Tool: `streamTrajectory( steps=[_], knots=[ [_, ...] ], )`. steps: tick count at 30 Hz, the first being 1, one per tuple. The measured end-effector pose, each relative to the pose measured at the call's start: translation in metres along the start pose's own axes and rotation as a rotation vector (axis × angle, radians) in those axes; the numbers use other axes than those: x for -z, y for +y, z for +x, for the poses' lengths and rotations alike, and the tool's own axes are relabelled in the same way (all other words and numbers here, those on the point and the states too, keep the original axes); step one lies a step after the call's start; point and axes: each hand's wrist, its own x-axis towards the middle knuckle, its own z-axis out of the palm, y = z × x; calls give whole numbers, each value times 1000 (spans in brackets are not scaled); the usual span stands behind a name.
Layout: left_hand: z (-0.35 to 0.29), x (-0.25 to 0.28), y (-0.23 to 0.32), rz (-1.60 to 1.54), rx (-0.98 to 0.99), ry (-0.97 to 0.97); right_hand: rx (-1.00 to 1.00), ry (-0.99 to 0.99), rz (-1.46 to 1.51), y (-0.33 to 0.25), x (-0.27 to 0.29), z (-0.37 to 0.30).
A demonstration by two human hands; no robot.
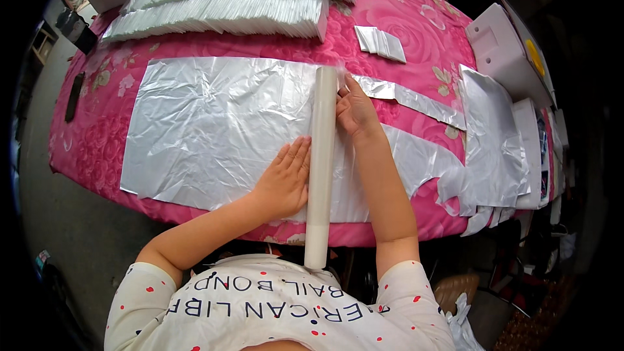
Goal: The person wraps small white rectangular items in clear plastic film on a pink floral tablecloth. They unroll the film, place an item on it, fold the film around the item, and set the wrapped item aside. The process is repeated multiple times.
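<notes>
"Where's the roll?"

"Upright in the middle of the frame, the roll lies across your silver sheet, its lower end past the near edge of the pink cloth."

"And my fingers?"

"Your left hand lies flat, fingers nearly together, just beside the roll. Your right hand bends its fingers near the roll's upper end; I can't tell whether they pinch any film."

"How far along am I?"

"Well along, I'd judge: long rows of folded pieces fill the upper left, and a small group sits at the upper right. The sheet under your hands is spread flat, so its folding looks left to do. A loose strip and more film lie at the right."
</notes>
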Motion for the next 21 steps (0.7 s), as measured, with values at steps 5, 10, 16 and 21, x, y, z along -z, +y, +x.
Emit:
streamTrajectory(
  steps=[5, 10, 16, 21],
  knots=[
    [-2, -1, -1, 51, -5, -11, 325, -49, 523, -42, 48, 29],
    [0, -1, 1, 30, -19, -3, 641, 58, 473, -137, 111, 3],
    [-5, -1, -3, 13, 1, 8, 764, -20, -209, -107, -48, -47],
    [2, 9, -1, 23, -16, -188, 674, -413, -968, 39, -158, -39]
  ],
)
